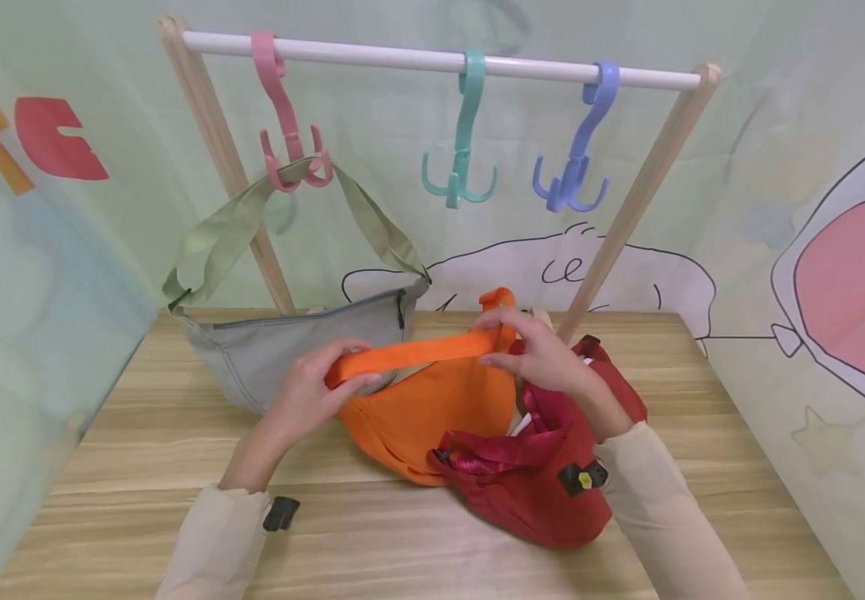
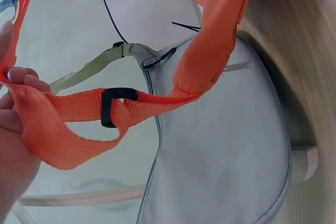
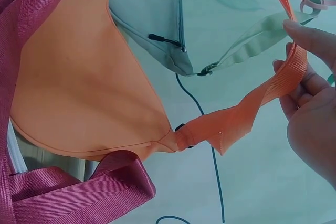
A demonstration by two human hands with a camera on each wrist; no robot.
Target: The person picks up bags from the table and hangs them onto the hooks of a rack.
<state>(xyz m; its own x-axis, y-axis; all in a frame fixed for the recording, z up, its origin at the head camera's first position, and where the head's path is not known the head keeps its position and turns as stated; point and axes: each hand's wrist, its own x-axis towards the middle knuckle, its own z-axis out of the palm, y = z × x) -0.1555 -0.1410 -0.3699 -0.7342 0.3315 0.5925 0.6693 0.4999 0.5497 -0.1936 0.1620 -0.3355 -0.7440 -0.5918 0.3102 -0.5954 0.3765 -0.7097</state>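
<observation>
- Left hand: fingers curl round the orange strap, which slants slightly up rightward.
- Orange bag: long axis crosswise over the tabletop (its lower right hides behind the red bag).
- Right hand: fingers pinch the strap.

There are two hands, three hooks, one rail and, though overlapping, apparently three bags.

Orange strap in both grips
</observation>
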